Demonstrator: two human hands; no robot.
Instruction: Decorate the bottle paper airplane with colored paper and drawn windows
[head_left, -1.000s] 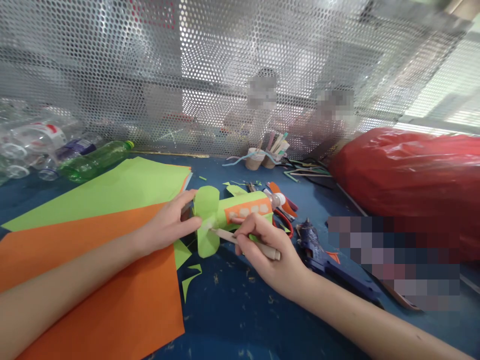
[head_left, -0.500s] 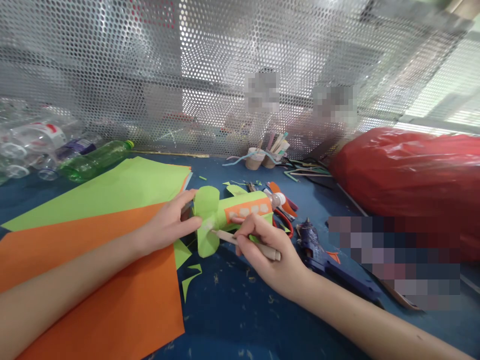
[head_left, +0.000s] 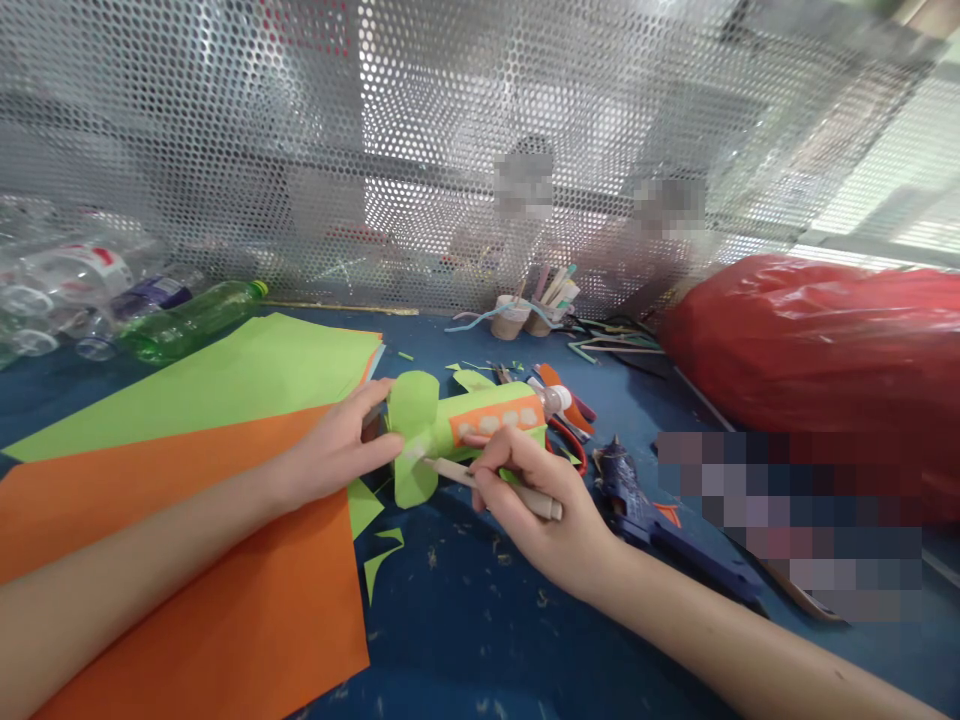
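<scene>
A plastic bottle (head_left: 487,397) wrapped in lime-green paper lies on its side, with an orange strip of several pale patches along it. Its capped neck points right. Across its left end sits a rounded green paper piece (head_left: 416,487) with a whitish area at its middle. My left hand (head_left: 337,440) grips that end, thumb and forefinger around it. In my right hand (head_left: 544,500) is a pale marker pen (head_left: 454,472), its tip touching or just over the green piece. My right fingers hide part of the bottle's near side.
Orange paper (head_left: 285,580) and green paper (head_left: 262,370) lie left, with green scraps beside them. Plastic bottles (head_left: 195,320) rest behind. Right are red-handled scissors (head_left: 577,455), a blue glue gun (head_left: 637,510) and a red bag (head_left: 817,350). Pen cups (head_left: 510,320) stand before a perforated metal screen (head_left: 420,160).
Both hands keep almost the same place. The lower end of the rounded green piece has shifted up very slightly, and the pen tip stays at its right edge.
</scene>
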